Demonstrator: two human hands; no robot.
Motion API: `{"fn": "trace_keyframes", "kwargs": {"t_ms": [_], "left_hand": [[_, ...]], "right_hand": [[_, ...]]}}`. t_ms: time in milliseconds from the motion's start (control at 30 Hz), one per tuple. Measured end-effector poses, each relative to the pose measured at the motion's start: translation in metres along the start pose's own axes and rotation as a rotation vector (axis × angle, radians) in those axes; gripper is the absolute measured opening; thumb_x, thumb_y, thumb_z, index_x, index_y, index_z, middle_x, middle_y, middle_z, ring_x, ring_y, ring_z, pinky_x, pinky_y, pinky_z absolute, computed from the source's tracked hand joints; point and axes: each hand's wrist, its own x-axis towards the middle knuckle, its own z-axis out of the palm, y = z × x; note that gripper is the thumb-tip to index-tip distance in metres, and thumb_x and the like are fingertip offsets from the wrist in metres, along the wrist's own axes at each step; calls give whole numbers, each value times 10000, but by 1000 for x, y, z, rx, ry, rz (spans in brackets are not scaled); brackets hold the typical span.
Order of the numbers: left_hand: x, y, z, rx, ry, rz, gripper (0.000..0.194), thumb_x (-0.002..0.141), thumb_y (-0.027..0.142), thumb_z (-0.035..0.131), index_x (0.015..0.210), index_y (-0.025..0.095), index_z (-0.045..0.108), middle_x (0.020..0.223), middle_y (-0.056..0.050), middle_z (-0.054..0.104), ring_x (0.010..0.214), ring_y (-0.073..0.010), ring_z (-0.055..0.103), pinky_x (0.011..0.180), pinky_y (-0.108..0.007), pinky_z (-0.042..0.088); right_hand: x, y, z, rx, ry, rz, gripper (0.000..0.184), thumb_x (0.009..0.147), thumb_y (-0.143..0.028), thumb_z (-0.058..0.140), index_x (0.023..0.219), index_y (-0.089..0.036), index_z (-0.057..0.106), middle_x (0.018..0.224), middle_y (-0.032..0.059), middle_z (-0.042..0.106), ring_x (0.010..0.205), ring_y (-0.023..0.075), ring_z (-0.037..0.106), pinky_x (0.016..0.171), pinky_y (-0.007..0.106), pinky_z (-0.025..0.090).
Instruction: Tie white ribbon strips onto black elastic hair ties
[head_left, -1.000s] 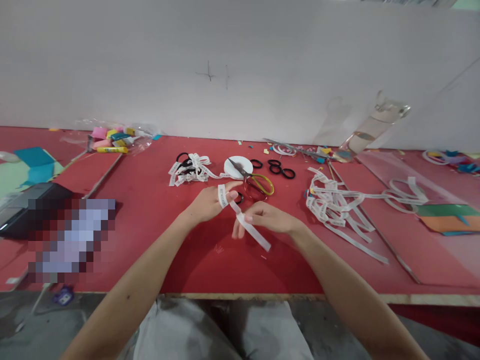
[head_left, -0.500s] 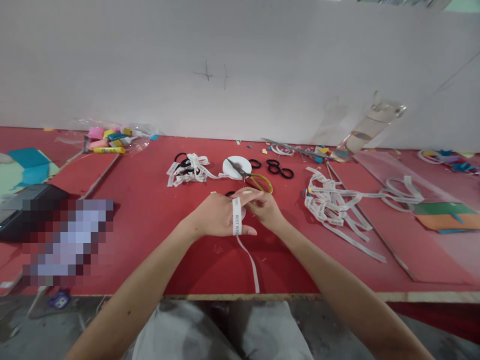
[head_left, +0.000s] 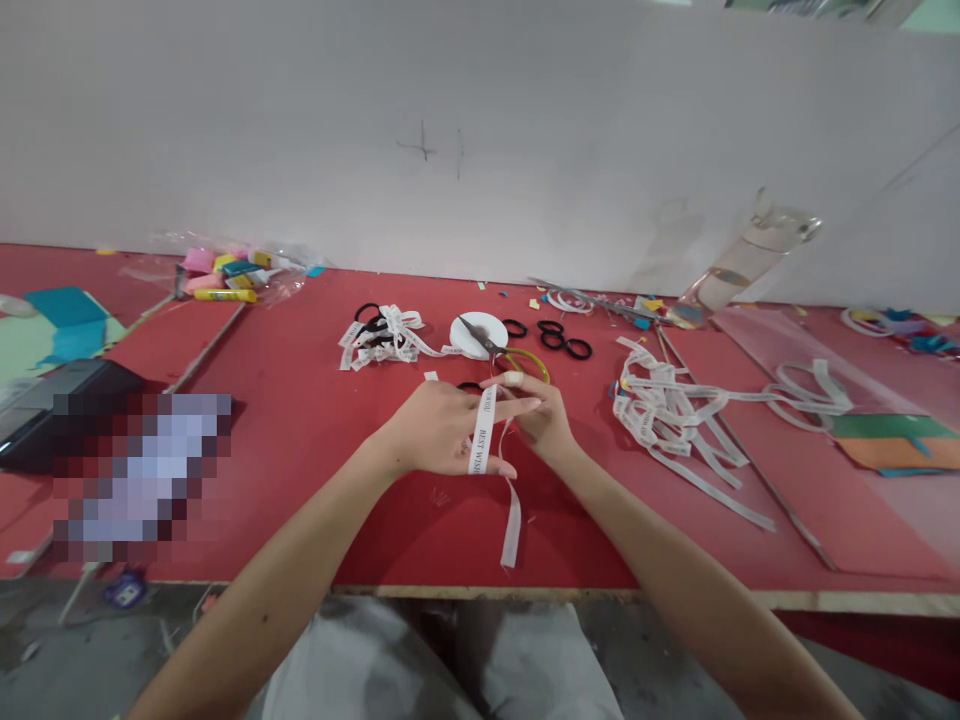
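A white printed ribbon [head_left: 484,432] runs over the index finger and thumb of my left hand [head_left: 435,428], and its loose end hangs down over the red table. My right hand [head_left: 551,420] is close against the left one, fingers bent around the ribbon behind it; part of that grip is hidden. Just beyond the hands lie scissors with yellow handles [head_left: 529,365], their blades across a white ribbon spool [head_left: 491,325]. Black rings [head_left: 577,349] lie to the right of the spool. To its left sits a bunch of ribbon bows [head_left: 397,335] with black rings.
Tangled white ribbon [head_left: 652,410] spreads to the right. A clear bottle [head_left: 742,265] leans on the wall behind. Coloured sheets [head_left: 892,442] lie far right. At left are a pixelated flat object [head_left: 150,465], a dark device [head_left: 82,395] and a plastic bag of colourful items [head_left: 229,270].
The ribbon over my left hand now slants, and its hanging end has shifted and curled higher. My left index finger reaches farther across toward the right hand. The view has shifted slightly.
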Motion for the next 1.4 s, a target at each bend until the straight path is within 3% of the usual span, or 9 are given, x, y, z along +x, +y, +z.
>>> {"fn": "trace_keyframes", "kwargs": {"t_ms": [100,267,433,700,933,1233,1400], "left_hand": [[-1,-3,-2,4,19,-34,873,801,844,259,1384,252,528,893,-35,744,647,-158,629,526,-273,256],[-4,-12,-4,-16,18,-94,922,802,849,150,1365,237,550,734,-26,704,624,-160,621,527,-273,239],[-6,-20,-2,-48,69,-152,875,831,823,181,1367,234,544,804,-39,735,696,-184,661,551,-272,269],[-3,-31,4,-102,24,-457,711,934,685,210,1292,205,593,829,-66,752,788,-237,702,594,-270,356],[1,-28,8,-133,-77,-609,629,955,634,228,1263,225,593,917,-78,754,878,-272,708,679,-301,425],[4,-28,13,-5,-204,-551,634,942,654,221,1038,190,643,780,-111,732,717,-283,695,555,-288,340],[6,-25,14,25,-248,-535,542,947,569,308,1056,161,647,717,-124,714,667,-290,681,562,-304,350]], "right_hand": [[0,8,-1,-14,-68,-2,207,854,-376,644,874,-190,732,819,41,715,770,164,664,711,278,542],[-2,9,0,-37,-141,46,236,853,-406,647,816,-180,699,767,33,712,721,163,664,703,295,542],[-3,6,4,-83,-230,120,276,861,-446,636,846,-176,691,785,26,707,746,160,662,739,288,525],[-13,-9,16,-267,-320,14,236,937,-355,558,880,-180,706,809,31,734,749,146,689,735,247,510],[-21,-25,24,-140,-371,57,319,916,-440,580,853,-158,715,756,42,735,718,137,684,711,239,535],[-26,-23,23,209,-351,125,292,899,-417,622,805,-157,717,746,56,731,678,121,681,658,240,554],[-24,-33,24,405,-347,110,230,877,-359,666,780,-153,687,849,87,756,643,119,684,623,258,583]]}}
